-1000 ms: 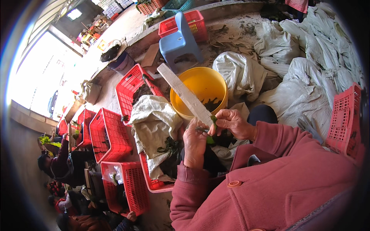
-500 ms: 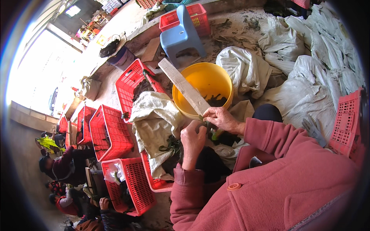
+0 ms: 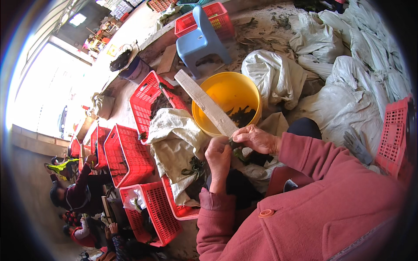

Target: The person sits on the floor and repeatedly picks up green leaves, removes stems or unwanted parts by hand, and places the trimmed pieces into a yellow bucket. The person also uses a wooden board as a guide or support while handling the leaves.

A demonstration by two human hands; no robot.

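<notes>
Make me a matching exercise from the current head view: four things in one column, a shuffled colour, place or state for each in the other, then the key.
1. Wooden board
2. Chair
3. Glove
4. Bucket

A. Grey, near the red crate at far right
B. Yellow, with dark pieces inside
C. Slants over a round opening
D. Blue, beside the topmost stool-side crate

Pairs: 1-C, 2-D, 3-A, 4-B
</notes>
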